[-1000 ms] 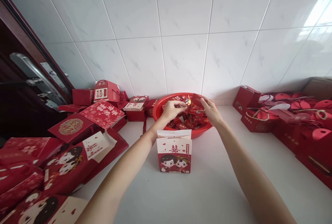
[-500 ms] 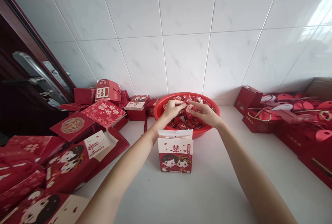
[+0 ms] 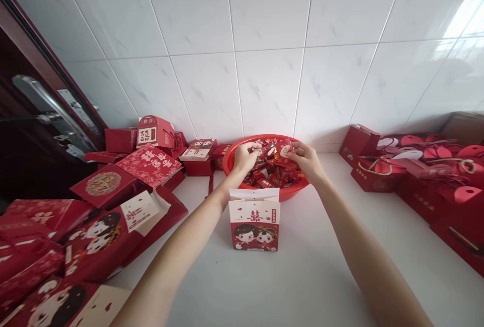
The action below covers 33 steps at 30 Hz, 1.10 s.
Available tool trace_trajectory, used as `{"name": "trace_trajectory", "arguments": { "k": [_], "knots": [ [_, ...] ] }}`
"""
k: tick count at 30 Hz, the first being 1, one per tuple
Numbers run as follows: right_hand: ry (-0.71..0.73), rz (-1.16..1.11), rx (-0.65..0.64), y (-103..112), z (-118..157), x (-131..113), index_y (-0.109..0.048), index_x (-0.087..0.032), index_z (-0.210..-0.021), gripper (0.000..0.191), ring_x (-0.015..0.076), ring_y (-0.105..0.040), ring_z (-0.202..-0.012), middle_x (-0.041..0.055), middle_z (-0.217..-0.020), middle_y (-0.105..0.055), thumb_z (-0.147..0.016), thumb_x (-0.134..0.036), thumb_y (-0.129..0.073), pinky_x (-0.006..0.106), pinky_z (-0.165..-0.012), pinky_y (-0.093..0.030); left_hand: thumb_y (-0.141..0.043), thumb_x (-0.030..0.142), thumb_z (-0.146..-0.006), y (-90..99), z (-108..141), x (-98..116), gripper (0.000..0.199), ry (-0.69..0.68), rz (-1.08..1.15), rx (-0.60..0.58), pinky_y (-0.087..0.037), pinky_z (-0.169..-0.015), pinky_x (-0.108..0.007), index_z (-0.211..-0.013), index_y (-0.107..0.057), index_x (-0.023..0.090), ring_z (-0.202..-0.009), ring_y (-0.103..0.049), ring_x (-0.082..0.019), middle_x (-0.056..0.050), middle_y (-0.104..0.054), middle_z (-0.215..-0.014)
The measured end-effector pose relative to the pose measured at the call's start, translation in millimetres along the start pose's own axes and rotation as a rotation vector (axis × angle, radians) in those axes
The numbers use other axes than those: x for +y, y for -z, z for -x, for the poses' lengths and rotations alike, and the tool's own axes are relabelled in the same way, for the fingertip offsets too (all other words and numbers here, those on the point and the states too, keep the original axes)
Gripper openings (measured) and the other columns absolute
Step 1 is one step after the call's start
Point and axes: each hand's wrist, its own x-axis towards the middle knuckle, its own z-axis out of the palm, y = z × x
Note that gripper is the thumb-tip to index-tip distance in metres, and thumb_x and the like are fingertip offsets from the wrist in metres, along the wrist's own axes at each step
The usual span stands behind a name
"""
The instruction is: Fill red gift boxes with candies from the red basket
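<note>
A red plastic basin [image 3: 291,193] holds many wrapped candies [image 3: 270,170], mostly red. Over its left side my left hand [image 3: 244,159] is closed in a pinch, a small wrapped piece partly showing at the fingertips. At the basin's right side my right hand [image 3: 308,161] grips a red wrapped candy [image 3: 286,150] with a pale round label between thumb and fingers. In front of the basin a red and white gift box [image 3: 255,221] stands upright between my forearms, its top flaps raised. Printed on its front are two cartoon figures.
Red gift boxes [image 3: 151,165] are piled along the left, near a dark door with a metal handle [image 3: 45,100]. More red boxes, some with rope handles [image 3: 380,168], crowd the right. A white tiled wall [image 3: 268,85] rises behind the white tabletop [image 3: 302,276].
My hands have moved apart over the basin, the left one to the left and the right one slightly right with its candy. The upright box stays in place.
</note>
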Motion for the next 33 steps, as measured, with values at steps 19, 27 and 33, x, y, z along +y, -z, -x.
{"name": "trace_trajectory", "arguments": {
  "k": [19,27,33],
  "knots": [
    [-0.030,0.010,0.108,-4,1,-3,-0.065,-0.022,-0.088,0.029,0.0187,-0.065,-0.065,0.0001,-0.072,-0.070,-0.062,-0.032,-0.072,0.032,-0.063,-0.052,-0.064,0.022,-0.087,-11.3,8,6,0.043,-0.222,-0.978,-0.487,-0.030,-0.118,-0.057,-0.130,-0.070,0.028,-0.133,-0.052,-0.035,-0.012,-0.065,-0.132],
    [-0.014,0.021,0.092,-3,-1,1,-0.065,-0.021,-0.089,0.030,0.0196,-0.066,-0.068,0.0004,-0.074,-0.071,-0.062,-0.033,-0.071,0.033,-0.065,-0.053,-0.058,0.020,-0.090,-9.7,7,4,0.024,-0.166,-0.917,-0.446,-0.051,-0.094,-0.037,-0.105,-0.076,0.020,-0.111,-0.067,-0.029,-0.012,-0.071,-0.120],
    [-0.014,0.022,0.097,-3,-1,1,-0.065,-0.021,-0.089,0.030,0.0200,-0.066,-0.067,0.0008,-0.073,-0.070,-0.062,-0.034,-0.070,0.033,-0.064,-0.053,-0.052,0.022,-0.097,-8.1,2,2,0.020,-0.116,-0.695,-0.248,-0.053,-0.088,-0.034,-0.105,-0.070,0.019,-0.103,-0.071,-0.026,-0.010,-0.077,-0.105]
  ]
}}
